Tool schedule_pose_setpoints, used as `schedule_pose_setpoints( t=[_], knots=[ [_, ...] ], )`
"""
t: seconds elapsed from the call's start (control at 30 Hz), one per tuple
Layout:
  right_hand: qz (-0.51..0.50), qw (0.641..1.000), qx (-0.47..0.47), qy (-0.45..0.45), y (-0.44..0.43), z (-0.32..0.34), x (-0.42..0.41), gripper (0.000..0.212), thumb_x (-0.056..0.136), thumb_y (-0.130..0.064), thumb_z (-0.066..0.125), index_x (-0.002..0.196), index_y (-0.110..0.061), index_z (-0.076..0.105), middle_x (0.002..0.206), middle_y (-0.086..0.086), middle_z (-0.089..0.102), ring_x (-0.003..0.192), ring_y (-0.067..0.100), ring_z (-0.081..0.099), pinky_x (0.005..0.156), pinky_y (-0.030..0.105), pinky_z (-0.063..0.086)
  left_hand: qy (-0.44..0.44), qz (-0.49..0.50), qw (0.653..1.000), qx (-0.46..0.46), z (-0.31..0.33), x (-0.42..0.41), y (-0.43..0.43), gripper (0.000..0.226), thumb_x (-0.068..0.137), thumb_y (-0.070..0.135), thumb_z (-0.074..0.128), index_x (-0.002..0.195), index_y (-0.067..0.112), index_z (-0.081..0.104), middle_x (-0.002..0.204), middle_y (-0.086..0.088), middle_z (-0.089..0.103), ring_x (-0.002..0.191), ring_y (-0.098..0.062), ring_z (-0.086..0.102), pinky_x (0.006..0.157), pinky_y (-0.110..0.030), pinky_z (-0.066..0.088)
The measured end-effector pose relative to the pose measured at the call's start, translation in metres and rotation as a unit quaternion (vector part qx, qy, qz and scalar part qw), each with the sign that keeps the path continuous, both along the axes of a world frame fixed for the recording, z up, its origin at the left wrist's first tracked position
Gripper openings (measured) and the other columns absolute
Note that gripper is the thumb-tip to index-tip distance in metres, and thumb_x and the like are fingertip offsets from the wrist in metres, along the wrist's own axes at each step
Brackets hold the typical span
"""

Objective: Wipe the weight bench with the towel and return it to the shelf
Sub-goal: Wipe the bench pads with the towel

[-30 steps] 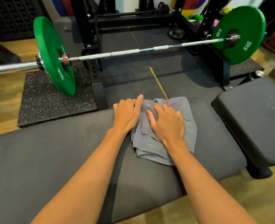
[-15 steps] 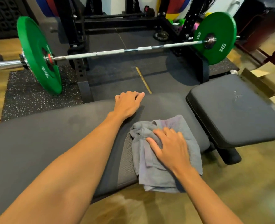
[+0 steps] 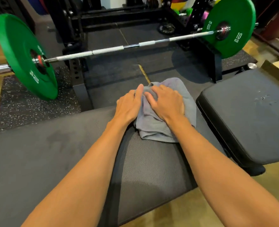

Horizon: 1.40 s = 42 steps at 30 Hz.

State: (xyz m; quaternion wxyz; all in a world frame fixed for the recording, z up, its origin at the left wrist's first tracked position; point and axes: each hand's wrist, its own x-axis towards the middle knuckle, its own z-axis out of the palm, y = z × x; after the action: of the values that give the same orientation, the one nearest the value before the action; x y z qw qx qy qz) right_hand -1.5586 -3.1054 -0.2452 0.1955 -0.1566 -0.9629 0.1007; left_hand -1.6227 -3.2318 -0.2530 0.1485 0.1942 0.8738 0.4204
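on the weight bench, left hand and right hand press flat, fingers spread, on the towel; beyond it, a barbell with green plates.

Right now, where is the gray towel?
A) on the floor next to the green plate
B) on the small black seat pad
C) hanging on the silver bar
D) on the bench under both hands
D: the towel lies bunched on the long bench pad, with the left hand on its edge and the right hand pressed flat on top.
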Motion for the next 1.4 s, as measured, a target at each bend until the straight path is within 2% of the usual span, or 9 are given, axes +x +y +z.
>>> schedule_pose_setpoints(
  t=[0.07,0.13,0.3,0.43,0.67,0.83,1.0,1.2,1.4],
  knots=[
    [0.007,0.999,-0.001,-0.031,0.000,0.006,0.005,0.037,0.097,-0.047,0.043,0.105,-0.019,0.065,0.100,0.009,0.070,0.090,0.033,0.063,0.074,0.045,0.045,-0.030,-0.005,1.000,0.003,0.005,0.006,-0.005,0.061,0.097,0.058,0.020,0.125,0.017,0.054,0.124,-0.004,0.060,0.118,-0.028,0.050,0.103,-0.043,0.034],
    [0.015,0.998,-0.015,-0.062,-0.005,0.011,0.026,0.039,0.098,-0.049,0.041,0.115,-0.021,0.061,0.110,0.010,0.067,0.098,0.033,0.061,0.082,0.046,0.043,-0.021,-0.011,1.000,0.005,0.009,0.008,-0.008,0.058,0.097,0.058,0.023,0.133,0.020,0.050,0.132,-0.005,0.058,0.123,-0.028,0.049,0.107,-0.044,0.032],
    [0.001,0.998,-0.006,-0.060,-0.020,0.014,0.141,0.038,0.093,-0.054,0.044,0.104,-0.024,0.064,0.090,0.002,0.066,0.085,0.029,0.062,0.070,0.041,0.042,0.070,-0.062,0.989,-0.118,0.011,0.021,0.006,0.053,0.098,0.055,0.020,0.117,0.025,0.060,0.118,-0.003,0.065,0.112,-0.032,0.053,0.090,-0.043,0.024],
    [-0.017,0.998,-0.004,-0.054,-0.022,0.012,0.193,0.035,0.092,-0.053,0.045,0.097,-0.026,0.066,0.083,-0.003,0.063,0.074,0.022,0.059,0.064,0.039,0.043,0.113,-0.104,0.982,-0.107,0.013,0.028,0.024,0.054,0.099,0.052,0.022,0.084,0.022,0.064,0.092,-0.005,0.066,0.096,-0.033,0.057,0.085,-0.044,0.028],
    [-0.043,0.999,0.025,0.008,0.018,0.001,0.092,0.030,0.090,-0.044,0.054,0.086,-0.017,0.067,0.070,0.004,0.059,0.065,0.028,0.058,0.055,0.039,0.044,0.118,-0.071,0.990,-0.032,-0.005,0.022,0.038,0.055,0.095,0.062,0.020,0.056,0.029,0.037,0.061,0.008,0.046,0.076,-0.026,0.050,0.085,-0.044,0.033],
    [-0.032,0.999,-0.010,0.034,0.052,-0.003,0.021,0.035,0.091,-0.045,0.048,0.093,-0.016,0.070,0.081,0.006,0.070,0.075,0.029,0.065,0.061,0.041,0.049,0.130,-0.024,0.990,-0.045,-0.011,0.022,0.042,0.069,0.090,0.065,0.014,0.068,0.014,0.055,0.073,-0.002,0.062,0.078,-0.025,0.052,0.086,-0.041,0.033],
    [0.006,0.998,-0.044,0.040,0.055,0.005,0.029,0.033,0.094,-0.044,0.053,0.105,-0.017,0.069,0.100,0.006,0.073,0.089,0.029,0.066,0.071,0.041,0.047,0.095,-0.011,0.993,-0.068,0.003,0.030,0.043,0.050,0.098,0.053,0.026,0.082,0.014,0.054,0.086,-0.002,0.064,0.090,-0.029,0.058,0.084,-0.037,0.028],
    [0.107,0.992,-0.056,0.031,0.079,0.012,0.115,0.035,0.091,-0.047,0.054,0.101,-0.018,0.070,0.095,0.006,0.074,0.081,0.030,0.067,0.064,0.037,0.048,0.106,0.032,0.992,-0.065,0.021,0.068,0.085,0.049,0.099,0.050,0.033,0.085,0.019,0.069,0.094,0.000,0.070,0.096,-0.024,0.061,0.089,-0.040,0.033],
    [0.087,0.989,0.009,0.116,0.174,0.071,0.167,0.029,0.086,-0.047,0.058,0.079,-0.021,0.067,0.071,-0.001,0.065,0.065,0.024,0.060,0.058,0.034,0.043,0.045,0.014,0.997,0.057,0.051,0.111,0.165,0.042,0.101,0.042,0.036,0.092,0.013,0.066,0.091,-0.003,0.069,0.089,-0.020,0.060,0.085,-0.038,0.044]
  ],
)
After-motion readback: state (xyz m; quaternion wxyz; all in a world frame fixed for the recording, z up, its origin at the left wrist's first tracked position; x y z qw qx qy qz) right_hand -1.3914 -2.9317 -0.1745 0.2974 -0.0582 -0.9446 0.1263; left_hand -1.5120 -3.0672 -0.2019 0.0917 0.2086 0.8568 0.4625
